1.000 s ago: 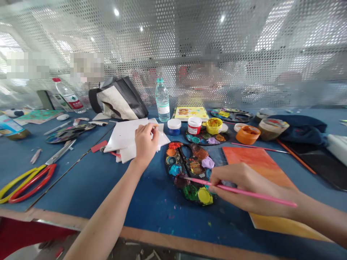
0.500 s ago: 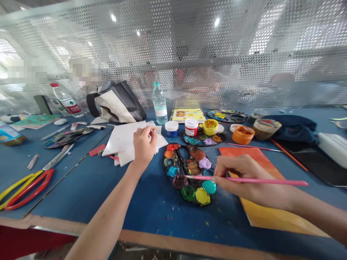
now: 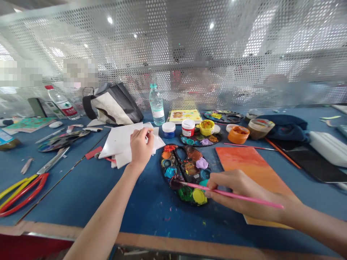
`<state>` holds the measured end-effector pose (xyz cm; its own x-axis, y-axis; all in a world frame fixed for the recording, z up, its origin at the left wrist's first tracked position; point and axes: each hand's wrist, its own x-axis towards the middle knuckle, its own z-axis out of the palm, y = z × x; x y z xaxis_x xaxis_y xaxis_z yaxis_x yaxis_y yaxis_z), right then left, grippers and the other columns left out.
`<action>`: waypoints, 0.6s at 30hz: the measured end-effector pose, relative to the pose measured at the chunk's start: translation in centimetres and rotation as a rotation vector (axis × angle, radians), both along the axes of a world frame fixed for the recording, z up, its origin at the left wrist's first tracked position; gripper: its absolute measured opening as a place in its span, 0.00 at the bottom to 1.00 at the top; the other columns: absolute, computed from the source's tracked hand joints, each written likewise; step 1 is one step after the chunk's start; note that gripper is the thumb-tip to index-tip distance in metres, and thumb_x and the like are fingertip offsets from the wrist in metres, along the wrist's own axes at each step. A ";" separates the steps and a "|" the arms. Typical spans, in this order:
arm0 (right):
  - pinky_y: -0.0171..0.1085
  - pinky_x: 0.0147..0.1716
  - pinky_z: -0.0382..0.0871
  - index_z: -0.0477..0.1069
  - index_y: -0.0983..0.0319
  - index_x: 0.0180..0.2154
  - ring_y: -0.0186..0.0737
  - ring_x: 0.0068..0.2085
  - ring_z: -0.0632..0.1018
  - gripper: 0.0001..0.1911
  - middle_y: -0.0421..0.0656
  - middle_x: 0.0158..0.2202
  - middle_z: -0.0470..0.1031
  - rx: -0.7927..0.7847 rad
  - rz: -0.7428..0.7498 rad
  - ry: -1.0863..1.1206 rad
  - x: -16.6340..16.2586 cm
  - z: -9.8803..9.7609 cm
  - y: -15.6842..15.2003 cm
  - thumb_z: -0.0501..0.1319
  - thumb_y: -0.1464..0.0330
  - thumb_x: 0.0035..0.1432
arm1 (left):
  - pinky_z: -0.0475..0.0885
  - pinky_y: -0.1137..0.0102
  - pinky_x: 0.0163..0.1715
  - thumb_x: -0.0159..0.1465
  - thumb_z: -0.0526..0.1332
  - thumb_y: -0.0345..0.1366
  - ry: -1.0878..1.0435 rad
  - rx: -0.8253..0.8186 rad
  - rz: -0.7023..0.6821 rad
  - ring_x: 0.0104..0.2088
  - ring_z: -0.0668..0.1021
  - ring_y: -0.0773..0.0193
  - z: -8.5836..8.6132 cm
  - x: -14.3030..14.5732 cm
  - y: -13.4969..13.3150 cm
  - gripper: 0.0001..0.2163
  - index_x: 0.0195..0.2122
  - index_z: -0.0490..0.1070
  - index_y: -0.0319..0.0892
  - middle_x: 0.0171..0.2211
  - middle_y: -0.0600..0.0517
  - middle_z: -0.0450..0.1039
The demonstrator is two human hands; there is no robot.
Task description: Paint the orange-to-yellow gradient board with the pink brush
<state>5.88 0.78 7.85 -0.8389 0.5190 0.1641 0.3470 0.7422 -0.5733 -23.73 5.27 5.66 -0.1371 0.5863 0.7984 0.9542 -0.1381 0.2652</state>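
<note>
My right hand (image 3: 241,193) is closed on a pink paintbrush (image 3: 245,197), whose tip rests in a dark paint well of the oval palette (image 3: 185,173) full of coloured paint blobs. My left hand (image 3: 140,147) lies on a stack of white sheets (image 3: 119,141) to the left of the palette, its fingers pinching a sheet's far edge. An orange painted board (image 3: 249,164) lies under and beyond my right hand.
Blue, red and yellow paint jars (image 3: 188,127), an orange tub (image 3: 238,134) and a second palette (image 3: 200,139) stand behind. A water bottle (image 3: 156,103), a bag (image 3: 115,104), red and yellow scissors (image 3: 20,189) and a dark cloth (image 3: 287,126) are around. A perforated screen (image 3: 173,54) backs the table.
The brush tip has stayed on the palette's dark wells while my right hand shifted slightly and the handle dipped. My left hand has kept its hold on the white sheets.
</note>
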 end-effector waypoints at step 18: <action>0.32 0.24 0.61 0.67 0.62 0.30 0.32 0.26 0.70 0.11 0.41 0.26 0.72 0.100 0.104 0.160 2.0 -0.6 -0.7 0.52 0.72 0.66 | 0.67 0.66 0.38 0.62 0.56 0.29 0.019 0.013 0.006 0.31 0.72 0.60 -0.2 -0.1 0.2 0.06 0.34 0.72 0.42 0.27 0.51 0.75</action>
